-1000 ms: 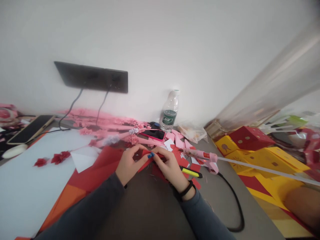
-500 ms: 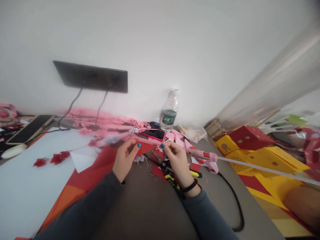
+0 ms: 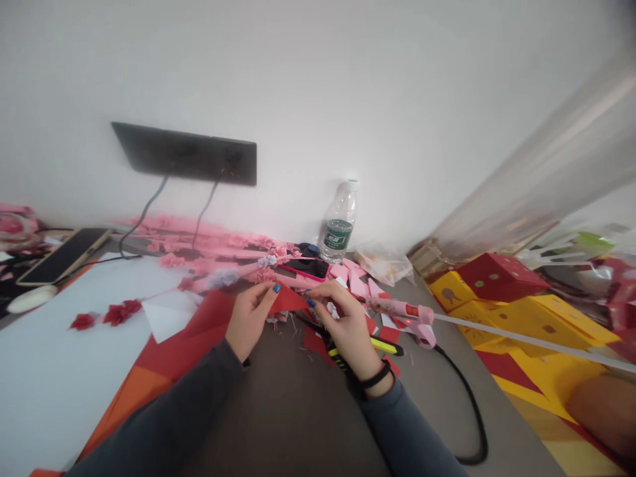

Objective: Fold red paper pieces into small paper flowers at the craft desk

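A small folded piece of red paper (image 3: 288, 299) is held above the grey table. My left hand (image 3: 250, 317) pinches its left part between thumb and forefinger. At its right corner, the thumb and forefinger of my right hand (image 3: 348, 324) are closed on the paper's tip. Scissors with black and yellow handles (image 3: 386, 346) lie below my right hand, partly hidden by it. Just right of that hand rests a pink glue gun (image 3: 402, 310) with a black cord. Red and pink paper scraps (image 3: 318, 344) lie around the scissors.
A water bottle (image 3: 338, 225) stands by the wall, near a phone with a pink edge (image 3: 308, 266). Pink paper-flower stems (image 3: 213, 248) stretch along the back. White sheets (image 3: 59, 358) and red paper (image 3: 199, 331) cover the left. Yellow and red boxes (image 3: 527, 311) sit at right.
My right hand has moved left to the red paper's right corner, and its fingers now close there. My left hand keeps its pinch. The view has shifted slightly.
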The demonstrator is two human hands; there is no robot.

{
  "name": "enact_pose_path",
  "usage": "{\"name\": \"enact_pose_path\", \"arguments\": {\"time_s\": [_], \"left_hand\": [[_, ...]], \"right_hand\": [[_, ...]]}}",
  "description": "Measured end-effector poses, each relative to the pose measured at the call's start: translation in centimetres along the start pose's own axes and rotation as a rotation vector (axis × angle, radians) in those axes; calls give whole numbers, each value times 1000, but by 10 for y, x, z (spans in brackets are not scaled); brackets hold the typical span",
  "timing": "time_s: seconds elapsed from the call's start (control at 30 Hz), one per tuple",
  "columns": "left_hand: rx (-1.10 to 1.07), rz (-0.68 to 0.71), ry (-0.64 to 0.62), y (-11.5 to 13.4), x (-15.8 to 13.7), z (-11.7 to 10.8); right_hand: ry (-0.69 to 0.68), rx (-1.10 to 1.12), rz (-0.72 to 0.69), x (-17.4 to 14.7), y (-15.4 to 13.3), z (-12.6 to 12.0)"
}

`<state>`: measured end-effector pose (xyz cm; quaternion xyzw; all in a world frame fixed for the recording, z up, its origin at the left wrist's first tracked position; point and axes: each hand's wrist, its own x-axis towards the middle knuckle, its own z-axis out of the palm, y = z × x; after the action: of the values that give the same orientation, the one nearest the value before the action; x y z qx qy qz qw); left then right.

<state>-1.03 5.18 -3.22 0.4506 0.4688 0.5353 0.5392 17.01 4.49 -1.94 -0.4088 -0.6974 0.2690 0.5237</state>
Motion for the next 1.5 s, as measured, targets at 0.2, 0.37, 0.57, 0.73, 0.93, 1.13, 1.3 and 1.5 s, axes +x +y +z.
{"name": "enact_pose_path", "arguments": {"time_s": [0.2, 0.37, 0.57, 0.73, 0.93, 1.13, 1.3, 1.5], "left_hand": [[-42, -42, -4, -1, -1, 0], [-98, -68, -1, -1, -2, 1], [-60, -44, 3, 1, -2, 2], [60, 3, -44, 3, -4, 2], [98, -9, -91, 5, -5, 2], [110, -4, -137, 4, -5, 3], [98, -27, -125, 5, -5, 3], [69, -42, -113, 4, -4, 1]], "right_hand": [[-61, 145, 116, 0, 2, -1], [-107, 233, 241, 0, 3, -1], [-145, 249, 215, -1, 5, 0], [-125, 62, -39, -1, 1, 0], [-165, -27, -127, -1, -1, -1], [-182, -64, -193, -3, -2, -1], [-181, -118, -254, -4, -1, -2], [-207, -109, -234, -4, 1, -5]]}}
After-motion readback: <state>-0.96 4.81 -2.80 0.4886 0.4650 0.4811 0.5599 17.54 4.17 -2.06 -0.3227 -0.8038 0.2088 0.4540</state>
